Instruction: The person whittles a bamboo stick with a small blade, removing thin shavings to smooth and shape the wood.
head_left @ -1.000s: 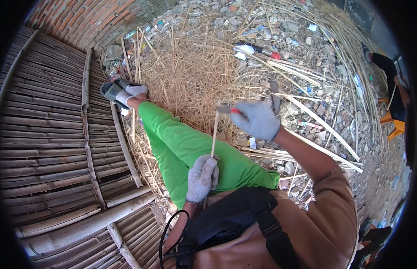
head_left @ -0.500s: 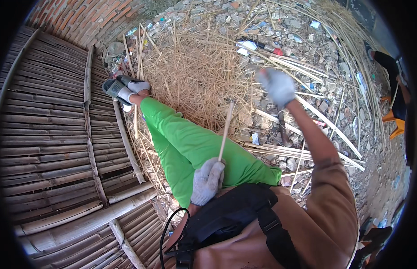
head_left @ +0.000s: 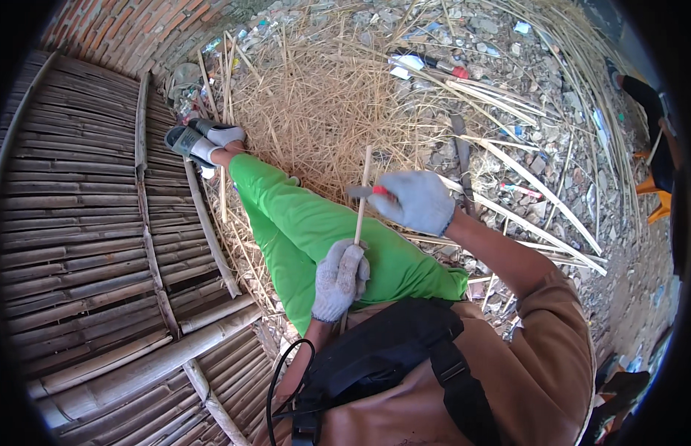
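Note:
My gloved left hand (head_left: 340, 281) is closed round the lower end of a thin pale bamboo strip (head_left: 364, 182), which stands up over my green trousers (head_left: 286, 201). In my gloved right hand (head_left: 418, 201) is a knife (head_left: 368, 191) with a red handle. Its short dark blade lies across the strip, at about the middle of the exposed length. Blade and strip seem to touch. The lower end of the strip is hidden in the left glove.
Straw-like shavings (head_left: 316, 111) cover the ground ahead. Split bamboo strips (head_left: 539, 178) lie on rubble at right, beside a dark flat bar (head_left: 462, 152). A bamboo-slat platform (head_left: 85, 245) fills the left, below a brick wall (head_left: 130, 33). Another person's arm (head_left: 669, 141) shows at far right.
My right hand has come from the upper right, down and left to the strip, bringing the knife against it. The left hand keeps its hold; the strip is slightly more upright.

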The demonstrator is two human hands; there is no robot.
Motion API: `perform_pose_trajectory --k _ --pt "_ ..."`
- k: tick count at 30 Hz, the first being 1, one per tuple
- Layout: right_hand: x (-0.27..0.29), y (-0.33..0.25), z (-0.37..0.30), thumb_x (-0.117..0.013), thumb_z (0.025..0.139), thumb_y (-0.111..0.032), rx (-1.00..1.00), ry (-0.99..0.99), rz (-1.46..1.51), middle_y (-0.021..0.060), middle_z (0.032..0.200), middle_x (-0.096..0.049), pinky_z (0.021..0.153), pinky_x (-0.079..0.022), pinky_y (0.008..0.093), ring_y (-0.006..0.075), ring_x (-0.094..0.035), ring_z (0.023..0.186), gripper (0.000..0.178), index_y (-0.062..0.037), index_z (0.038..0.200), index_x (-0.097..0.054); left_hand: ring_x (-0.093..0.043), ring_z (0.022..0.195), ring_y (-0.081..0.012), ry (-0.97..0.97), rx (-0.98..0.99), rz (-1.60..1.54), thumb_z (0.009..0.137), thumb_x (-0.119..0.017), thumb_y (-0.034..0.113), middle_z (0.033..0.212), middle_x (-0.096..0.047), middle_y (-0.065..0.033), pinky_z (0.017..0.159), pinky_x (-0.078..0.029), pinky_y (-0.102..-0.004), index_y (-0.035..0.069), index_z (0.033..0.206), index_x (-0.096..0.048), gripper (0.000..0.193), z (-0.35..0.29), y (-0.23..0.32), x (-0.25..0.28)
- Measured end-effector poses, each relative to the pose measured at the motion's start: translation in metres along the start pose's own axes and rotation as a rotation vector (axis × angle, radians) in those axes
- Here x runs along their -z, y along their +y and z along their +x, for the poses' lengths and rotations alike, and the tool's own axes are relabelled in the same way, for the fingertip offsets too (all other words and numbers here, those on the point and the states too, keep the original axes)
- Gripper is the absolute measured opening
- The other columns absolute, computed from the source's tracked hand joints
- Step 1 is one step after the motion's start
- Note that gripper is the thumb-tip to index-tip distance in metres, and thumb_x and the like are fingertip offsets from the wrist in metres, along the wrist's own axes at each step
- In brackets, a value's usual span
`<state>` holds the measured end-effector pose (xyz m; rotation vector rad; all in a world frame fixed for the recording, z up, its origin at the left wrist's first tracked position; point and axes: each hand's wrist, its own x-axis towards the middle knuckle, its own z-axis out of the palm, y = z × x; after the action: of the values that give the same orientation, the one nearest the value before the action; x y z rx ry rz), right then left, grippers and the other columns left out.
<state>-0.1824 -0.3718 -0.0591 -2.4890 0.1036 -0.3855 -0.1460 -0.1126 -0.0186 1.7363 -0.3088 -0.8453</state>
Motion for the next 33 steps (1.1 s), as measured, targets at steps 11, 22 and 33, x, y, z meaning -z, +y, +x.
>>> perform_pose_trajectory --k 11,22,33 --pt "0.094 0.120 0.046 -0.050 0.115 -0.057 -0.388 0.275 -0.253 0.0167 0.079 -0.075 0.067 -0.060 0.0507 0.0371 -0.075 0.071 0.054 -0.0085 0.111 -0.073 -0.049 0.046 -0.0085 -0.041 0.021 -0.002 0.118 -0.054 0.031 0.070 -0.060 -0.0018 0.042 -0.038 -0.0266 0.001 0.122 -0.067 0.033 -0.026 -0.011 0.009" --pt "0.007 0.003 0.007 -0.061 0.108 -0.053 0.017 -0.055 0.032 0.0157 0.080 -0.074 0.065 -0.058 0.0521 0.0389 -0.075 0.073 0.047 -0.0095 0.093 -0.069 -0.049 0.044 -0.0081 -0.015 -0.017 0.026 0.119 -0.054 0.033 0.070 -0.061 -0.0008 0.041 -0.039 -0.0263 0.001 0.124 -0.067 0.036 0.004 0.006 -0.003" --pt "0.050 0.132 0.045 -0.041 0.115 -0.065 -0.460 0.113 -0.209 0.0138 0.083 -0.074 0.069 -0.060 0.0518 0.0351 -0.076 0.077 0.064 -0.0126 0.100 -0.074 -0.049 0.044 -0.0077 -0.042 0.062 -0.075 0.118 -0.056 0.033 0.070 -0.060 -0.0008 0.040 -0.037 -0.0260 0.001 0.123 -0.066 0.034 -0.012 -0.005 0.008"
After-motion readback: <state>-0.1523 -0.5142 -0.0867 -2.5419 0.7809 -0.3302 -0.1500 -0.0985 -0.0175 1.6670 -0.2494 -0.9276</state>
